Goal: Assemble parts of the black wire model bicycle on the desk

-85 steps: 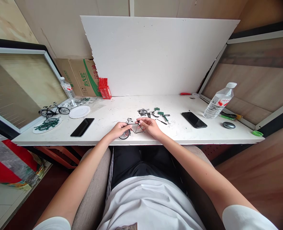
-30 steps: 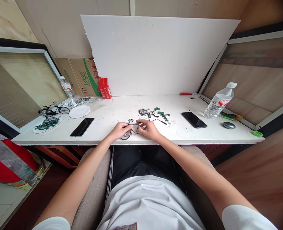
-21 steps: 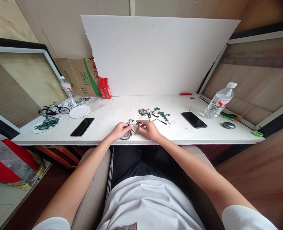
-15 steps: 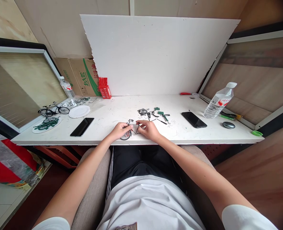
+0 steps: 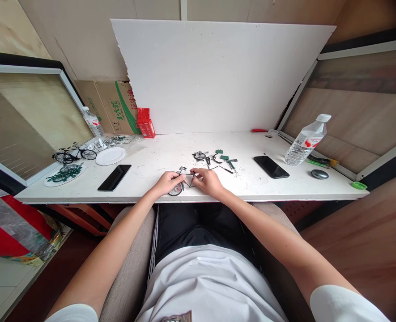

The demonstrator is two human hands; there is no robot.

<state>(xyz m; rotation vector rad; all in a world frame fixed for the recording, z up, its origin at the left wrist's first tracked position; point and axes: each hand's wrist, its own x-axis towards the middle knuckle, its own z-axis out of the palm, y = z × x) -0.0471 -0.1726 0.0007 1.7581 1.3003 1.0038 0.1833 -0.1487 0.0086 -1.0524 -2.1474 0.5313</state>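
A small black model bicycle point(image 5: 176, 189), with one wheel and handlebars showing, is held over the front edge of the white table. My left hand point(image 5: 168, 182) pinches its front part near the handlebars, fingers closed. On the frame's other end, my right hand point(image 5: 208, 181) is closed with thumb and fingertips together. The fingers hide part of the frame. Just beyond my hands lie loose model parts: a black wheel point(image 5: 199, 156), several thin black pieces, and green pieces point(image 5: 224, 157).
Phones lie left point(image 5: 114, 177) and right point(image 5: 270, 167). A water bottle point(image 5: 305, 141) leans at the right, near a round grey tin point(image 5: 319, 174). At left stand a finished model bicycle point(image 5: 74, 154), a white plate point(image 5: 110, 156) and a plate with green parts point(image 5: 63, 175).
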